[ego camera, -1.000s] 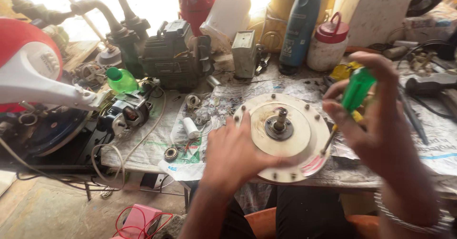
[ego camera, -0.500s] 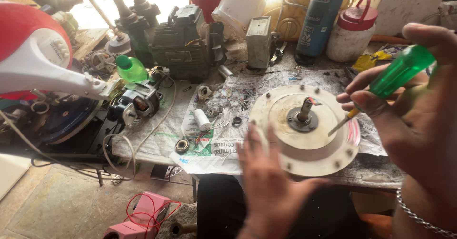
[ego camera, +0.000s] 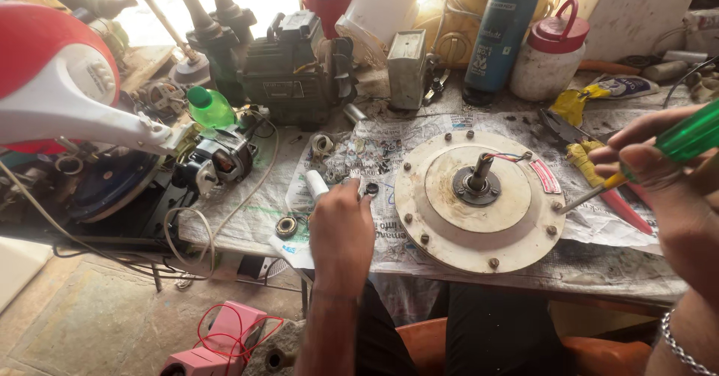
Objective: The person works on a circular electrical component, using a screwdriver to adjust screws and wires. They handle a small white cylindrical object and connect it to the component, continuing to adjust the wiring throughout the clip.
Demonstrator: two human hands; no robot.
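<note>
A round cream motor housing [ego camera: 479, 230] with a central shaft and rim screws lies on newspaper on the workbench [ego camera: 247, 219]. My right hand [ego camera: 666, 189] grips a green-handled screwdriver [ego camera: 685, 140], its tip resting at the housing's right rim. My left hand [ego camera: 341, 230] is left of the housing, fingers curled over small parts on the newspaper, beside a white cylinder [ego camera: 316, 185] and a bearing [ego camera: 286, 227]. Whether it holds anything is hidden.
A red and white appliance [ego camera: 52, 84] juts in at left. Behind stand a dark pump motor [ego camera: 296, 73], a green bottle [ego camera: 210, 108], a blue bottle [ego camera: 498, 35] and a red-lidded jar [ego camera: 550, 54]. Pliers [ego camera: 592, 170] lie at right. A pink device [ego camera: 213, 338] sits on the floor.
My left hand left the housing and moved left onto the small parts on the newspaper. The screwdriver tip stays at the housing's right rim. The view shifted slightly.
</note>
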